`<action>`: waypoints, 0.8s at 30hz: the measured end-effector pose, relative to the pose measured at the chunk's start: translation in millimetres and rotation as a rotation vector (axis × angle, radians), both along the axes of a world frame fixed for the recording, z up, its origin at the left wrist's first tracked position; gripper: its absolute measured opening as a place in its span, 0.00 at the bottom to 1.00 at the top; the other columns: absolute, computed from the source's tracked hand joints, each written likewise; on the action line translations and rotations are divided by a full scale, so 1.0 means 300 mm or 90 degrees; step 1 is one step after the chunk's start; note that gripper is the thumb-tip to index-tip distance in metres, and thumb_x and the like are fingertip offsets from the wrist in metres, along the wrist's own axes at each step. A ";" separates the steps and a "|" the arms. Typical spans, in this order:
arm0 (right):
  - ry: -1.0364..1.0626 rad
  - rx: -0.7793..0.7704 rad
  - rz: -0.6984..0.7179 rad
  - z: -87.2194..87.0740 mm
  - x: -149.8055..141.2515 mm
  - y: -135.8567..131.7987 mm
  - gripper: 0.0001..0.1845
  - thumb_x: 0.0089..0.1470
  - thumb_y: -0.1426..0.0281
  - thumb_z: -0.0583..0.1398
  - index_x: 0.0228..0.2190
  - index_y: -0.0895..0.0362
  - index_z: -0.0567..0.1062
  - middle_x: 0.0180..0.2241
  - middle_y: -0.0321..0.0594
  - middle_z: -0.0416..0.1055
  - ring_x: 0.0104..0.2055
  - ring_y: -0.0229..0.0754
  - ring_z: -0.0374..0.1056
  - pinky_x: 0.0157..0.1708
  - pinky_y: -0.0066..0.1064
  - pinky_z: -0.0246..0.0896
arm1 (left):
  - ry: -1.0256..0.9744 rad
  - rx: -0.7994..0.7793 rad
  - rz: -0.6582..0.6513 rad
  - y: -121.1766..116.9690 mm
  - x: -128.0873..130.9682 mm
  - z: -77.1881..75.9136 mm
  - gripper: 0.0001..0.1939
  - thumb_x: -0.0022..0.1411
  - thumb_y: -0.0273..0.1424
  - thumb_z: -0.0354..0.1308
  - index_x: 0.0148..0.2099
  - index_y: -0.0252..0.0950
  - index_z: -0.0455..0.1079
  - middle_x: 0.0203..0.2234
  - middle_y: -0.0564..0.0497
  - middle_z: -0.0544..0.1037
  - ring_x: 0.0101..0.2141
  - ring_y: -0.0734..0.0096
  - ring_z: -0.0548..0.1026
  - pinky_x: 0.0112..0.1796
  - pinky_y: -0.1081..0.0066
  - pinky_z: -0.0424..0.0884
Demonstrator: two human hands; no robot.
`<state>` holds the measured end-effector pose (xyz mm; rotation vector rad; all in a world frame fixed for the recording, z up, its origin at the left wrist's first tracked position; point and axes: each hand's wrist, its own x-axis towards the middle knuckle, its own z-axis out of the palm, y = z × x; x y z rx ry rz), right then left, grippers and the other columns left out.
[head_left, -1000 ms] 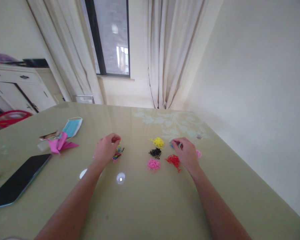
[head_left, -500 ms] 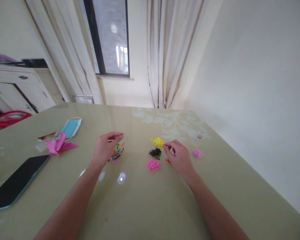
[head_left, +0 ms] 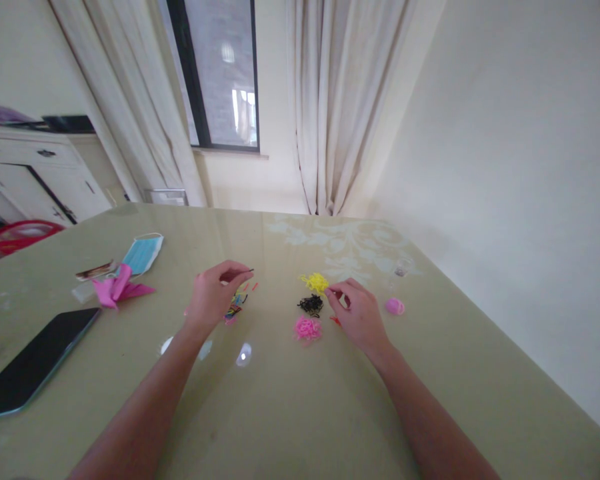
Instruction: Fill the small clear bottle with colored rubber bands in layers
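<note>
My left hand (head_left: 214, 292) pinches a small black rubber band (head_left: 251, 270) between thumb and fingertips, just above a mixed pile of coloured rubber bands (head_left: 236, 309). The hand covers part of that pile. On the other side, my right hand (head_left: 359, 316) has thumb and forefinger pressed together beside the yellow rubber bands (head_left: 315, 283); whatever they hold is too small to make out. Below the yellow pile lie black rubber bands (head_left: 311, 306), then pink rubber bands (head_left: 307, 329). Only a bit of the red rubber bands (head_left: 335, 321) shows from under my right hand.
Right of my right hand lies a pink rounded object (head_left: 395, 307), with a small clear item (head_left: 401, 269) behind it. Toward the left are a pink folded-paper piece (head_left: 120, 289), a blue face mask (head_left: 143, 256) and a dark tablet-like slab (head_left: 37, 360). A wall borders the table's right side.
My right hand moved left from the blue bands to beside the yellow pile, then stayed there. My left hand shifted slightly right, and a black rubber band now shows at its fingertips.
</note>
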<state>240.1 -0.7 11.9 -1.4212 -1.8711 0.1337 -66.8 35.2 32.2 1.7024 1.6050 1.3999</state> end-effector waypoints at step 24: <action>-0.043 -0.029 0.005 -0.029 -0.005 0.013 0.11 0.66 0.67 0.60 0.34 0.56 0.81 0.32 0.41 0.78 0.31 0.43 0.70 0.35 0.34 0.61 | -0.478 -0.033 -0.289 -0.146 0.160 0.046 0.16 0.48 0.42 0.80 0.35 0.39 0.85 0.32 0.47 0.85 0.33 0.68 0.81 0.37 0.70 0.80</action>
